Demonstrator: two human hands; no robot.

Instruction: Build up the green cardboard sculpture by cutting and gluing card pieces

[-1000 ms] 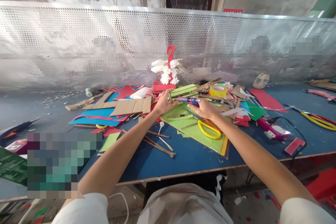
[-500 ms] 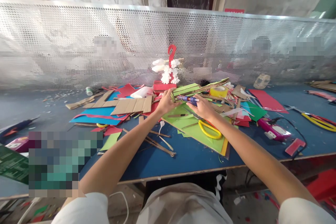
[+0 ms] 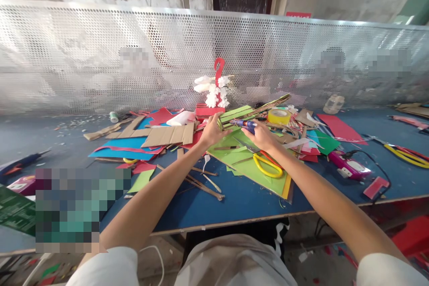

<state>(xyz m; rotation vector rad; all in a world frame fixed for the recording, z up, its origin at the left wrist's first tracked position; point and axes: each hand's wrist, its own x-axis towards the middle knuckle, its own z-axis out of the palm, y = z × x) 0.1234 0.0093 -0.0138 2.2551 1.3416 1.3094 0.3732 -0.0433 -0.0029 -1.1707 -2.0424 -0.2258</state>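
Observation:
My left hand point(image 3: 213, 130) is closed on one end of a long strip of green paper and corrugated cardboard point(image 3: 268, 106), which slants up to the right. My right hand point(image 3: 262, 136) grips a blue glue gun point(image 3: 247, 124), its nozzle pointing left, close to the strip near my left fingers. Whether the nozzle touches the strip, I cannot tell. Beneath my hands lie green paper sheets point(image 3: 258, 176), with yellow-handled scissors point(image 3: 268, 166) on top, partly hidden by my right forearm. Behind my left hand stands a red paper piece with white flowers point(image 3: 214, 96).
Cardboard pieces point(image 3: 167, 135) and blue paper point(image 3: 114, 151) lie to the left. A yellow tape roll point(image 3: 279, 116), red paper point(image 3: 340, 128) and a magenta power strip point(image 3: 350, 165) with a black cord are at right. A perforated metal screen point(image 3: 167, 62) closes the table's back.
My right hand and the glue gun have shifted slightly to the right. The strip's far end has moved slightly up and left. My left hand stays in place.

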